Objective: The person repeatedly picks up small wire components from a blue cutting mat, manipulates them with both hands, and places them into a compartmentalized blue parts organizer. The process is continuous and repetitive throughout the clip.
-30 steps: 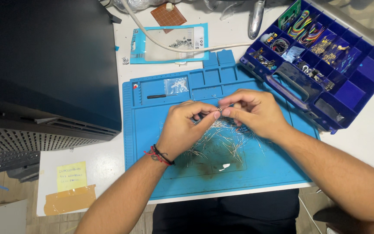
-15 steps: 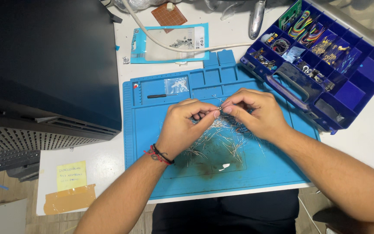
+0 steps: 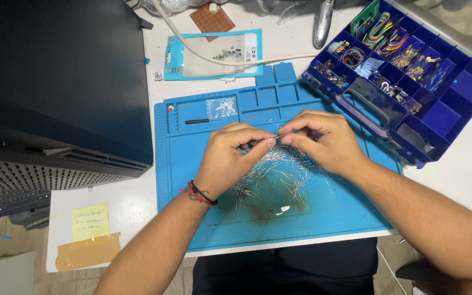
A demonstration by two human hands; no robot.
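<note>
Bright even overhead light, soft shadows, sharp focus, edges slightly bowed.

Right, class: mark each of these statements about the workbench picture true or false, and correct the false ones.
1. Both hands pinch a thin wire part between their fingertips. True: left hand and right hand meet on the wire part.
2. The hands work over a red mat. False: the mat is blue.
3. A parts box lies open at the right. True: the parts box is open.
4. The left wrist is bare. False: it wears a wristband.
5. A yellow note lies at lower left. True: note.
</note>
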